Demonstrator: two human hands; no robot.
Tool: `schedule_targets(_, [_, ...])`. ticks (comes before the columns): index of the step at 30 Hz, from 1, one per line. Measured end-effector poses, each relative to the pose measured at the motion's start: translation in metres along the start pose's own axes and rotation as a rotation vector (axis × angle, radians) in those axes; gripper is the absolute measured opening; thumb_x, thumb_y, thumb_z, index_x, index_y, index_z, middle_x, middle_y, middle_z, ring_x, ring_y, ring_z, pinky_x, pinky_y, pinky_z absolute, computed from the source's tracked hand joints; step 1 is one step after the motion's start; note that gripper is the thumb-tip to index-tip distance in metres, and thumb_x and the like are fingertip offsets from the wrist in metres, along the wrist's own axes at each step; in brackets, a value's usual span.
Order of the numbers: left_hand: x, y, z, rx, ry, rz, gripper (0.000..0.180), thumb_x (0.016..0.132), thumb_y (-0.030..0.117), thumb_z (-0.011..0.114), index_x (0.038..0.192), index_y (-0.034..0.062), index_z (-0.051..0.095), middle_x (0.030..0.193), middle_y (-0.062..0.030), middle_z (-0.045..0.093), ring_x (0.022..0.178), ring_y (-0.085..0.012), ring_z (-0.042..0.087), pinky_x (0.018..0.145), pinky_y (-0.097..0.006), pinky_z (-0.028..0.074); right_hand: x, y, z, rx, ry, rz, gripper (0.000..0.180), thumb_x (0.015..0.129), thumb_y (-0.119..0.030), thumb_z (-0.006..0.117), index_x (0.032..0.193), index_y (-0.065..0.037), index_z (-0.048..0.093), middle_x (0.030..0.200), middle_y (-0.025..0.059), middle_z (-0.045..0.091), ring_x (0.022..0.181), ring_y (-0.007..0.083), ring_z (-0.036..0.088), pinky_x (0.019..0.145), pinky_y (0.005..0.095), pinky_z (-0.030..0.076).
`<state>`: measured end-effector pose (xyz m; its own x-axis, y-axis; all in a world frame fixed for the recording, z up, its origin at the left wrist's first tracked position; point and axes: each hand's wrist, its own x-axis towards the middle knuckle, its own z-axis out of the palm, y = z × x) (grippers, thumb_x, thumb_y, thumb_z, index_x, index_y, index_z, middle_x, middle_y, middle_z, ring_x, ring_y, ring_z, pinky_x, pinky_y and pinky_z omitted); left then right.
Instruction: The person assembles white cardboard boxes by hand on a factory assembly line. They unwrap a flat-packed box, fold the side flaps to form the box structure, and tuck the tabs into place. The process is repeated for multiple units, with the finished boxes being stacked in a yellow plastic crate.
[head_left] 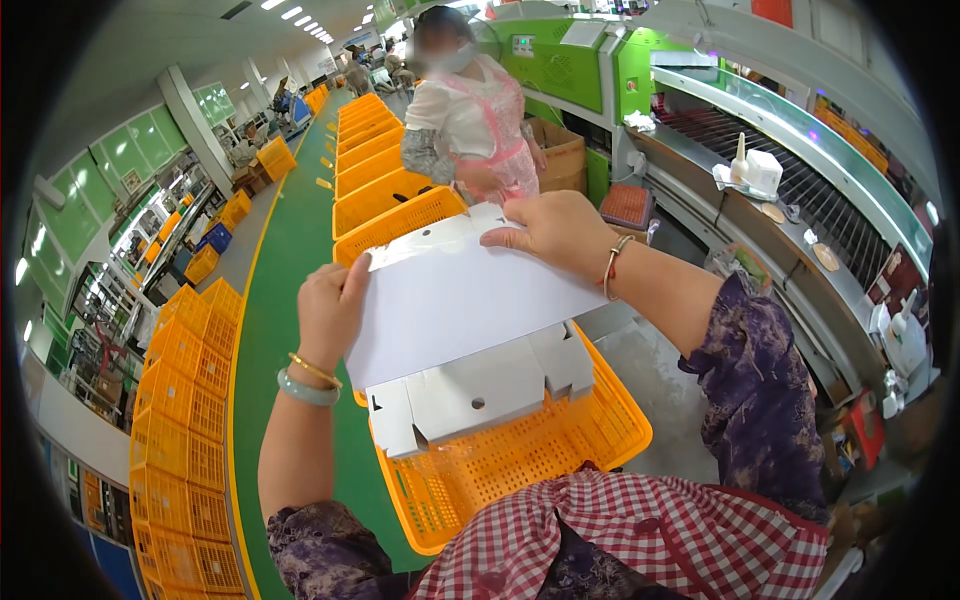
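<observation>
I hold a flat white cardboard box blank (pixel 455 310) with both hands over an orange plastic crate (pixel 530 460). My left hand (pixel 328 310) grips its left edge, thumb on top. My right hand (pixel 555 232) pinches its far top edge. The blank's flaps with small round holes hang toward me over the crate. The crate sits right in front of my checked apron.
A row of orange crates (pixel 375 160) runs away along a green conveyor (pixel 290 260). Another person in a pink apron (pixel 465 120) stands at the far end. Stacked orange crates (pixel 185 400) stand at left. A green machine (pixel 560 60) and a roller line (pixel 800 190) are at right.
</observation>
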<state>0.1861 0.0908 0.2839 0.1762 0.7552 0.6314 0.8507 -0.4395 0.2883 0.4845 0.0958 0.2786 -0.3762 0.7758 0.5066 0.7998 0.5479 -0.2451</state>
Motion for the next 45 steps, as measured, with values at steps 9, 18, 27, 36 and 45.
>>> schedule_targets(9, [-0.101,-0.033,0.01,0.236,0.297,0.547,0.028,0.082,0.021,0.064,0.066,0.0023,0.049,0.071,-0.0108,0.048,0.076,-0.0309,0.05,0.085,-0.047,0.041,-0.07,-0.012,0.058,-0.019,-0.051,-0.526,0.03,0.078,-0.031,0.066,0.088,-0.007,0.052,0.079,0.0073,0.054,0.077,0.0256,0.056,0.07,0.0357,0.046])
schedule_targets(18, [-0.263,-0.044,0.039,0.206,-0.079,0.231,0.031,0.077,0.029,0.069,0.068,0.0059,0.05,0.074,-0.0062,0.051,0.076,-0.025,0.053,0.085,-0.044,0.04,-0.144,-0.038,0.163,0.082,-0.032,-0.586,0.011,0.078,-0.018,0.058,0.077,-0.012,0.049,0.072,0.0015,0.048,0.072,0.0166,0.051,0.064,0.0285,0.041])
schedule_targets(27, [-0.296,-0.027,0.03,0.102,-0.565,-0.275,0.013,0.079,0.01,0.064,0.086,0.0047,0.054,0.082,-0.0127,0.057,0.08,-0.0328,0.056,0.064,-0.042,0.046,-0.133,-0.076,0.196,0.22,0.02,-0.753,0.007,0.074,-0.016,0.053,0.078,-0.013,0.048,0.072,0.0005,0.047,0.074,0.0162,0.05,0.065,0.0285,0.04])
schedule_targets(36, [-0.276,-0.067,0.113,0.205,-0.186,-0.113,0.023,0.067,-0.001,0.062,0.089,0.0047,0.055,0.094,-0.012,0.056,0.087,-0.0324,0.054,0.073,-0.041,0.046,-0.115,-0.038,0.235,0.117,0.055,-0.639,0.009,0.072,-0.014,0.055,0.078,-0.013,0.049,0.074,0.0021,0.047,0.076,0.0191,0.049,0.066,0.0312,0.041])
schedule_targets(45, [-0.277,-0.085,0.131,0.161,-0.305,-0.077,0.024,0.064,0.003,0.069,0.082,0.0056,0.055,0.084,-0.01,0.052,0.082,-0.0306,0.052,0.071,-0.041,0.044,-0.153,-0.012,0.271,0.043,-0.097,-0.529,0.01,0.071,-0.011,0.056,0.08,-0.011,0.05,0.075,0.0042,0.047,0.076,0.0211,0.049,0.066,0.0317,0.042])
